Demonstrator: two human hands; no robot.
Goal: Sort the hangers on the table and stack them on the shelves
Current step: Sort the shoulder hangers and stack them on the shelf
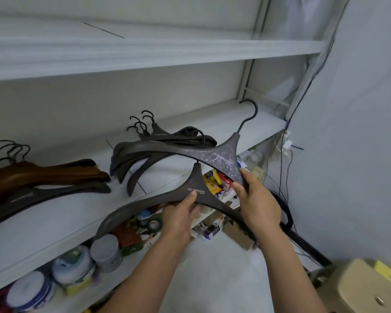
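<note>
Two dark grey plastic hangers are in my hands in front of the white shelf (54, 213). My left hand (181, 213) grips the lower grey hanger (195, 184) at its centre, thumb on top. My right hand (255, 199) pinches the upper grey hanger (226, 154), whose black hook points up to the right and whose left arm reaches over the shelf. A pile of matching grey hangers (149, 150) lies on the shelf just behind. Further left on the same shelf lies a stack of brown wooden hangers (50, 172) with a dark one under it.
An upper white shelf (145, 53) runs above. The shelf below holds tape rolls, a grey tin (105, 249), round tubs and coloured packets. Cables hang along the right wall (284, 154). A beige box (370, 288) sits at the lower right.
</note>
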